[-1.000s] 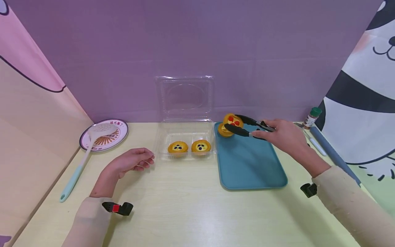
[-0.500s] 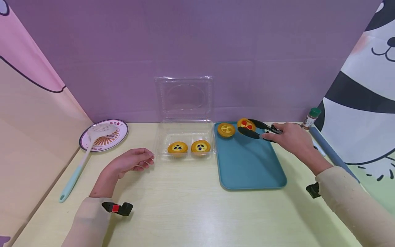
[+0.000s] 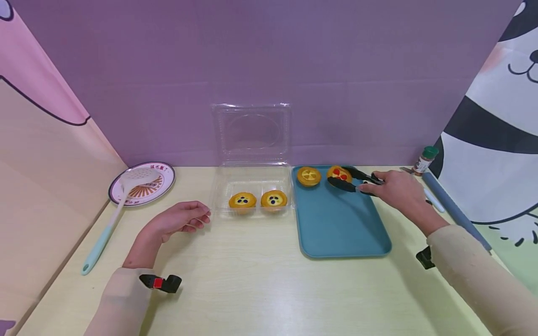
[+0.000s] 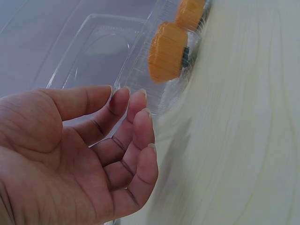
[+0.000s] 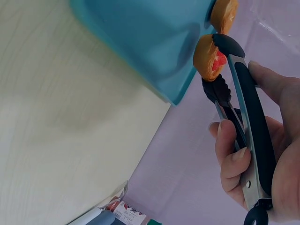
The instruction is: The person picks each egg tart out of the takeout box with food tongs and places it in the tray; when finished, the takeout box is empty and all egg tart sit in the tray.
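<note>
My right hand [image 3: 399, 191] grips a pair of black-tipped tongs [image 5: 255, 126]. Between the tong tips is an egg tart with red topping [image 3: 339, 174], at the back of the blue tray [image 3: 344, 228]. To its left on the same tray sits a plain yellow tart [image 3: 308, 177]. My left hand [image 3: 180, 219] holds nothing, its fingers loosely bent, beside the near left corner of a clear plastic box [image 3: 252, 179]. In that box are two tarts with dark dots, a left one [image 3: 242, 200] and a right one [image 3: 274, 199]. The box's lid [image 3: 252, 130] stands raised.
A patterned plate [image 3: 166, 184] at the back left bears a white slotted turner [image 3: 113, 214] with a pale green handle. At the right stand a green-capped bottle [image 3: 425, 161], a white-handled tool [image 3: 435, 200] and a long blue-grey strip [image 3: 458, 212]. A purple backdrop closes off the rear.
My right hand has carried the red-topped tart in the tongs rightward, from overlapping the plain tart to a spot beside it, slightly lower now. The left hand has stayed still.
</note>
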